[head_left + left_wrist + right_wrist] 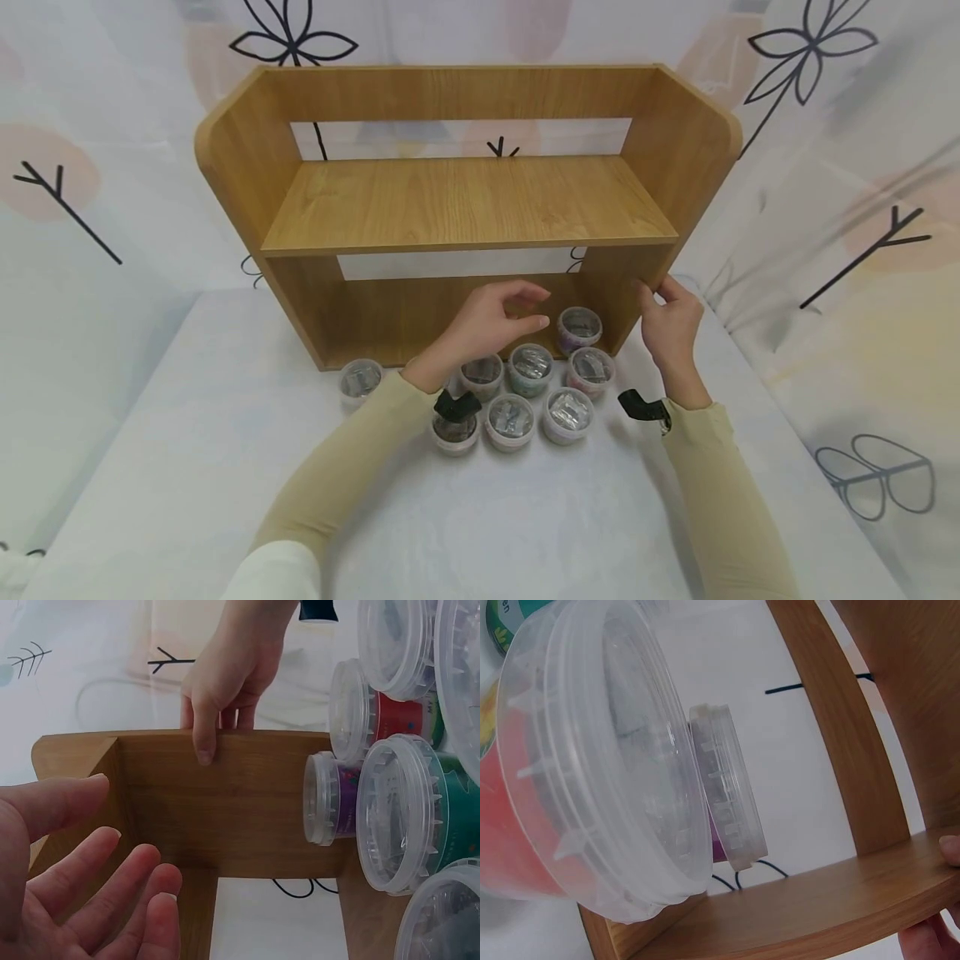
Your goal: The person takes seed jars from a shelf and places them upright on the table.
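Note:
A wooden two-tier shelf (465, 200) stands at the back of the table. My right hand (670, 327) grips the front edge of its right side panel (225, 795), thumb on the inner face. In front of the lower tier my left hand (491, 323) hovers with loosely bent, parted fingers, holding nothing. Just right of it, a clear-lidded tub with a purple label (579, 328) sits at the right end of the lower tier. A red tub (514, 825) looms large in the right wrist view, and a teal tub (454, 817) shows in the left wrist view.
Several more lidded tubs cluster before the shelf, among them a front-row tub (511, 421). A lone tub (360, 381) stands by the shelf's left end, partly behind my left sleeve. White cloth (225, 467) covers the table; patterned fabric (847, 208) hangs behind.

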Demonstrator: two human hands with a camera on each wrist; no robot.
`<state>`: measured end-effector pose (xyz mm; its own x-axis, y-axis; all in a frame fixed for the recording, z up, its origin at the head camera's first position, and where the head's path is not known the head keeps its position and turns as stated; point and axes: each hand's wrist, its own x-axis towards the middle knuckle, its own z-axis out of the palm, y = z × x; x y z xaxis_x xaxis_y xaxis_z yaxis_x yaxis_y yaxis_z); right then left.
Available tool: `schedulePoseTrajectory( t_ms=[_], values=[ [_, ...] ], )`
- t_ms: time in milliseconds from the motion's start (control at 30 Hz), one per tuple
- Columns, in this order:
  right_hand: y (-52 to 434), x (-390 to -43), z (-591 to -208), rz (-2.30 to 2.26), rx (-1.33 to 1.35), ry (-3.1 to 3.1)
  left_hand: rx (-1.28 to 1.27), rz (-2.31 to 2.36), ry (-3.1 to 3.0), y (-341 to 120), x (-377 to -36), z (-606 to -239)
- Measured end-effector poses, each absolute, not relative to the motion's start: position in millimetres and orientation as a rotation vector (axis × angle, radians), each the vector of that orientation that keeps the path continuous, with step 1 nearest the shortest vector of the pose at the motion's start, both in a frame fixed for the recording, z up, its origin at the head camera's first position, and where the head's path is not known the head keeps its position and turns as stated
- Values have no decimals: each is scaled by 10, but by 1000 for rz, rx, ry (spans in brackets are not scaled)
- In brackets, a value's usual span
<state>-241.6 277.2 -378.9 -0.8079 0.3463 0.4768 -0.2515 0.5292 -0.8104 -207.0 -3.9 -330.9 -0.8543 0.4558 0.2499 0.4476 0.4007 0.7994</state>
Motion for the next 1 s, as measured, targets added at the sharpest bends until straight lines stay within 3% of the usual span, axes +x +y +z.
schedulePoseTrajectory(
  t_ms=[1000],
  values=[
    [2752,-2407,-3778,1300,-99,-2155,728,1567,2456,342,-2504,-3473]
  ],
)
